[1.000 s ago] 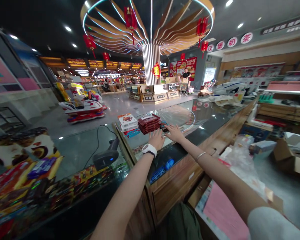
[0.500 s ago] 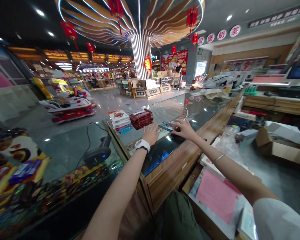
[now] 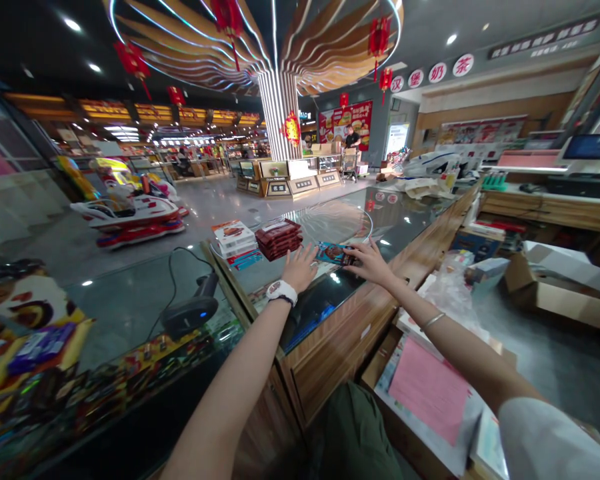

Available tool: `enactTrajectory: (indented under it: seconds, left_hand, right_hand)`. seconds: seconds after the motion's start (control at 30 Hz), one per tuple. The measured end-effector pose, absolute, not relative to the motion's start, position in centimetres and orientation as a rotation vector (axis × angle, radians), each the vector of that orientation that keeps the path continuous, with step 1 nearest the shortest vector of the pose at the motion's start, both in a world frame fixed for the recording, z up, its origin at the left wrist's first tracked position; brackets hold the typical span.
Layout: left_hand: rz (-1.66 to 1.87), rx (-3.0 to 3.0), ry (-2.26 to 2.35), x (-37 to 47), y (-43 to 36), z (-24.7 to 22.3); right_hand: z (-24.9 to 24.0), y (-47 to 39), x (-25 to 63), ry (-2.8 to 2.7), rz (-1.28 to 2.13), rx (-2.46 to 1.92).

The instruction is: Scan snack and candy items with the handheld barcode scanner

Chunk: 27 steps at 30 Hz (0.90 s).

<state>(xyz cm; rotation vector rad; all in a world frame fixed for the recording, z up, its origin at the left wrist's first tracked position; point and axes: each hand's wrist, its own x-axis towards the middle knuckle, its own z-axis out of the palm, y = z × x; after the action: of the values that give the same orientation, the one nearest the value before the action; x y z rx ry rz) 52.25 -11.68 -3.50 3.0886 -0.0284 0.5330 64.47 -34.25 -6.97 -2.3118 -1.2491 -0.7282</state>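
A blue packet with a brown picture [image 3: 331,253] is between my two hands, just above the glass counter [image 3: 325,217]. My right hand [image 3: 370,262] grips its right end. My left hand [image 3: 300,268], with a white watch on the wrist, has its fingers spread at the packet's left end; whether they press on it is hard to tell. Left of the packet is a stack of dark red packets [image 3: 279,239]. Beside that stack, further left, lie white and blue boxes [image 3: 234,240], the top one with a food picture.
A black scanner [image 3: 190,310] with a cable stands on the left counter, near snack packs [image 3: 43,347]. On the right are an open carton [image 3: 560,287], a pink sheet [image 3: 430,390] and a monitor [image 3: 593,148]. A person [image 3: 351,138] stands far back.
The blue packet has tilted up, so more of its printed face shows. Both hands have stayed close to its ends. The whole view has shifted slightly.
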Motion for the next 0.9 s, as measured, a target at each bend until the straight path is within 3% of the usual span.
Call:
enactTrajectory:
  seconds: [0.3, 0.9]
  left_hand:
    - [0.876, 3.117, -0.165, 51.2, -11.7, -1.4]
    - [1.186, 3.22, -0.151, 39.6, -3.0, 2.6]
  right_hand:
    - [-5.6, -34.3, 63.9, -1.494, -1.143, -2.059]
    - [-1.2, -23.8, 58.6, -1.695, -1.172, -1.771]
